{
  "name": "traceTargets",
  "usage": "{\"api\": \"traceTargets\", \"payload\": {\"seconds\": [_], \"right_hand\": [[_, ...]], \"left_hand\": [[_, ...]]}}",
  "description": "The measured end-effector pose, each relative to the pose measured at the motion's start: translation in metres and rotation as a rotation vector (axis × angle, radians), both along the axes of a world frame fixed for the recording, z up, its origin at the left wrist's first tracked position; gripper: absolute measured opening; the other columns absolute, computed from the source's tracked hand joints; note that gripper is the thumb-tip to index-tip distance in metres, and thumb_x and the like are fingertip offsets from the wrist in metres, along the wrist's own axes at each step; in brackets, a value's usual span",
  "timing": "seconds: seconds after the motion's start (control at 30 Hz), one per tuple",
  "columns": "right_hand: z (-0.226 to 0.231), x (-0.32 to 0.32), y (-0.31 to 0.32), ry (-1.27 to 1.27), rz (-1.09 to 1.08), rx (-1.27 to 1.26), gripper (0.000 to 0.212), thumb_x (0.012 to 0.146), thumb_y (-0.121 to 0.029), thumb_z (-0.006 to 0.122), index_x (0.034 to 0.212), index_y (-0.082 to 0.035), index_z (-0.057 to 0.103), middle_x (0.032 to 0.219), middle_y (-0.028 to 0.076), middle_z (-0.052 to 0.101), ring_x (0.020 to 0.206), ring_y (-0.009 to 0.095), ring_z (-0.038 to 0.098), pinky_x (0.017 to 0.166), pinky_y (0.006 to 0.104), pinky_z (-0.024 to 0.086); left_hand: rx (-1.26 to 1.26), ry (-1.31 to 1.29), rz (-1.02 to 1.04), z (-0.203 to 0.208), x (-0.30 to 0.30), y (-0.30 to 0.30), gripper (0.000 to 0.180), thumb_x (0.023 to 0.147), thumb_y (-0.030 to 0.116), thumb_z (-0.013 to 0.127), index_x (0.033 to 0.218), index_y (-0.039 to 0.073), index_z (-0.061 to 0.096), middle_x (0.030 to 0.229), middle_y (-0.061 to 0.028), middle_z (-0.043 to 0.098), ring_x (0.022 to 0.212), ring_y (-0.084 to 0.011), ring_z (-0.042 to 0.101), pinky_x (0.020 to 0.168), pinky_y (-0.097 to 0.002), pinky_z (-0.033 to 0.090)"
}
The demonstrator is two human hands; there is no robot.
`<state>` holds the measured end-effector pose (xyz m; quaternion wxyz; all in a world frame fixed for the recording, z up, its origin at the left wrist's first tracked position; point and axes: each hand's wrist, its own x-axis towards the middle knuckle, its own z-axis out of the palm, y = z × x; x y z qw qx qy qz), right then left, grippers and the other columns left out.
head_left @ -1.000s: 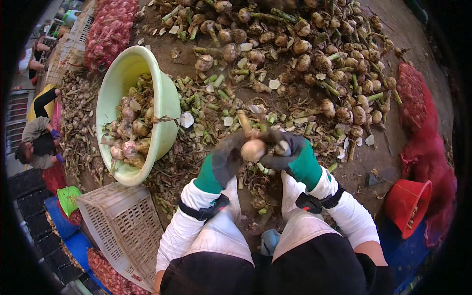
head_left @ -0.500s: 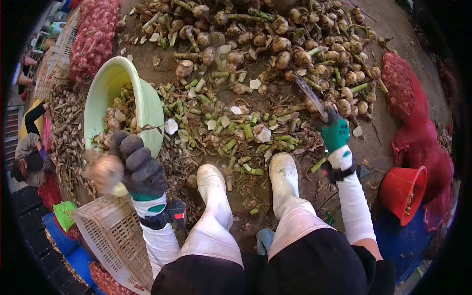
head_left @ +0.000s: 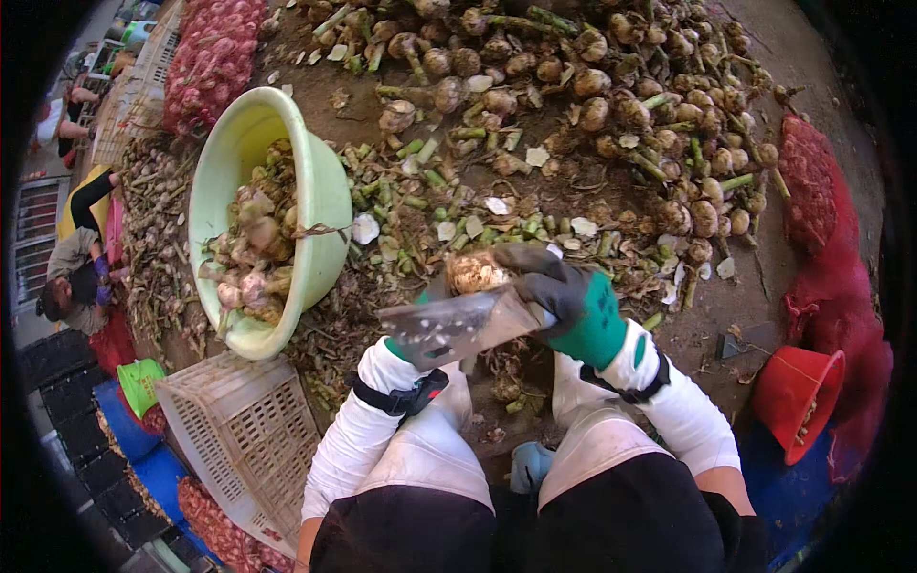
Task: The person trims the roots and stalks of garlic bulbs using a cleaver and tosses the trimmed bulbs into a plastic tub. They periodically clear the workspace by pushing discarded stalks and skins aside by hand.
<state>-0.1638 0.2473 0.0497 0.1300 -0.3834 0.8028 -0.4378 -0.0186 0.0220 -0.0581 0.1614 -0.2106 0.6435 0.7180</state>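
Observation:
My right hand [head_left: 564,301], in a dark-palmed green glove, is closed around a wide-bladed knife [head_left: 458,325]. The blade lies flat-side up across the front of my left hand [head_left: 435,291] and hides most of it. Between the two hands, just above the blade, a garlic bulb [head_left: 478,272] shows its pale root end. My left fingers are wrapped round its side, and my right fingertips are close to it. Left of my hands stands a pale green tub [head_left: 330,215], tilted, with garlic bulbs [head_left: 258,229] inside.
A heap of stemmed garlic [head_left: 611,105] spreads ahead, with cut stems and leaf scraps [head_left: 420,220] nearer. A plastic crate [head_left: 239,430] lies at left, a red bucket [head_left: 798,401] at right. Red mesh sacks [head_left: 831,239] flank the heap. Another person [head_left: 76,277] works at far left.
My left hand has come from beside the tub, where a bulb was blurred, to above my knees. My right hand has brought the knife in from the heap to meet it.

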Motion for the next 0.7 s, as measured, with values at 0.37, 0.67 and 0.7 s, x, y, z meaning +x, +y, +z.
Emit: {"api": "traceTargets", "payload": {"seconds": [0.37,0.67,0.7], "right_hand": [[0.019,0.028,0.009,0.241,0.1,0.373,0.046,0.056,-0.037,0.073,0.093,-0.014,0.059,0.085,0.006,0.06,0.072,0.027,0.061,0.062,0.0421,0.044],[-0.054,0.003,0.067,-0.197,-0.686,0.151,0.025,0.073,-0.016,0.068,0.094,-0.004,0.061,0.085,0.006,0.063,0.066,0.018,0.06,0.056,0.032,0.044],[-0.044,-0.019,0.07,-0.981,-0.87,-0.335,0.018,0.078,-0.012,0.066,0.093,-0.003,0.061,0.084,0.006,0.063,0.062,0.014,0.059,0.051,0.0273,0.043]], "left_hand": [[-1.074,0.815,-0.559,0.104,0.025,-0.004,0.052,0.084,0.015,0.062,0.132,0.005,0.043,0.123,-0.0064,0.056,0.112,-0.0198,0.054,0.094,-0.0324,0.044],[-0.141,0.623,-0.608,0.113,-0.03,0.02,0.051,0.093,0.041,0.047,0.123,0.0,0.047,0.113,-0.0172,0.058,0.106,-0.028,0.057,0.091,-0.041,0.046],[-0.369,0.855,-0.62,0.089,-0.017,0.019,0.059,0.092,0.05,0.043,0.122,0.0,0.046,0.114,-0.0176,0.057,0.105,-0.0291,0.057,0.093,-0.0442,0.044]]}}
